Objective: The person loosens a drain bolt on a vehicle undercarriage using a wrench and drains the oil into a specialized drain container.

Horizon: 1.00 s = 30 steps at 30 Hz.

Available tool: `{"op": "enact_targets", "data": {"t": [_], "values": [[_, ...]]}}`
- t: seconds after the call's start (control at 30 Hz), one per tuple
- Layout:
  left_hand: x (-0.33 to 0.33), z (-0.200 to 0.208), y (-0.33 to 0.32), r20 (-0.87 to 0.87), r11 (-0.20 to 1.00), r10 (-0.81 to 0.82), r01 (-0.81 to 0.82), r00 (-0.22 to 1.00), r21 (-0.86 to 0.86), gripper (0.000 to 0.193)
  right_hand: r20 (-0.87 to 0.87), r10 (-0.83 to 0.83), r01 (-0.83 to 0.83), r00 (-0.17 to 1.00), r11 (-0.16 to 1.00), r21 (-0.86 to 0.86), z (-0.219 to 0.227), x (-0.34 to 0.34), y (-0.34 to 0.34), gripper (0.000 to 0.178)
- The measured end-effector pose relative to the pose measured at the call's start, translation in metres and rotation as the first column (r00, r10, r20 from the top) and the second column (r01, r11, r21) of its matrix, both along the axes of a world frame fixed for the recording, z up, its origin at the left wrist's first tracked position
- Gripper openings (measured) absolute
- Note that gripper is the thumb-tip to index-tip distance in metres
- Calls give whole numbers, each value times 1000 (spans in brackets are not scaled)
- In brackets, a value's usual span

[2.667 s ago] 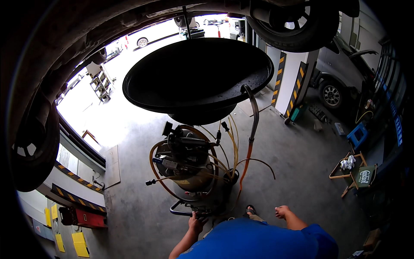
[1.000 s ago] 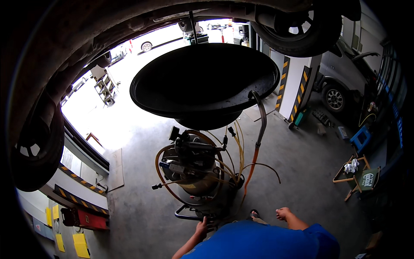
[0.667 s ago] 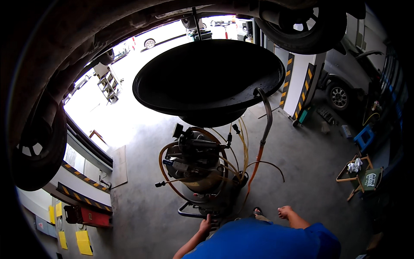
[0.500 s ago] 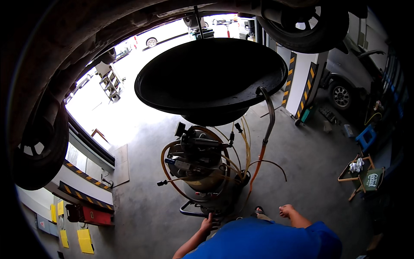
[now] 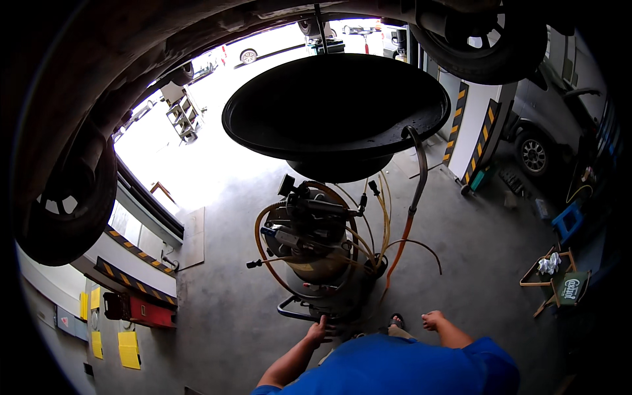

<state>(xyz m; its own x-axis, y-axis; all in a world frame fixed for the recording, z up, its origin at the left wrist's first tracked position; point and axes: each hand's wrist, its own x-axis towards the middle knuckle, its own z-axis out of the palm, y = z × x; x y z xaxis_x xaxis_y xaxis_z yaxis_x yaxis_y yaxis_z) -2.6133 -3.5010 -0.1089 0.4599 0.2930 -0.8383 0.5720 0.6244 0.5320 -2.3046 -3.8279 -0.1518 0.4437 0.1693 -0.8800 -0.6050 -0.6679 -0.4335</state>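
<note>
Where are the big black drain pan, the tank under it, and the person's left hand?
Drain pan (image 5: 336, 105): head view, middle of its dark bowl.
Tank (image 5: 313, 253): head view, top of its drum.
Left hand (image 5: 318, 329): head view, back of the hand, at the tank's handle.

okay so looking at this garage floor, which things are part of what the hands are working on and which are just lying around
In hand:
- left hand on the drainer handle
- oil drainer tank with hoses
- black drain pan above the tank
- right hand, free, beside the tank

Lying about:
- blue stool
- wooden rack with a white rag
- red jack by the wall
- yellow pads
</note>
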Motion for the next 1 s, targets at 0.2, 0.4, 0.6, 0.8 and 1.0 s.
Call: {"op": "enact_targets", "data": {"t": [0.2, 0.4, 0.6, 0.8, 1.0], "values": [[2, -4, 2, -32, 998, -34, 36, 999, 57, 70, -19, -44, 45, 999, 998, 53, 0, -7, -13, 16], [5, -6, 4, -20, 996, -59, 60, 998, 64, 66, 37, -33, 32, 999, 999, 6, -4, -17, -29, 18], [-8, -29, 8, -30, 994, -70, 73, 997, 84, 67, 56, -46, 46, 997, 999, 12, -13, -36, -64, 20], [-28, -32, -17, -49, 982, -89, 96, 995, 161, 63, 34, -171, 174, 985, 981, -87, -5, -61, -130, 19], [-119, -85, -61, -301, 954, -74, 155, 951, 256, 59, -69, -178, 168, 982, 977, -129, -33, -43, -177, 23]]}}
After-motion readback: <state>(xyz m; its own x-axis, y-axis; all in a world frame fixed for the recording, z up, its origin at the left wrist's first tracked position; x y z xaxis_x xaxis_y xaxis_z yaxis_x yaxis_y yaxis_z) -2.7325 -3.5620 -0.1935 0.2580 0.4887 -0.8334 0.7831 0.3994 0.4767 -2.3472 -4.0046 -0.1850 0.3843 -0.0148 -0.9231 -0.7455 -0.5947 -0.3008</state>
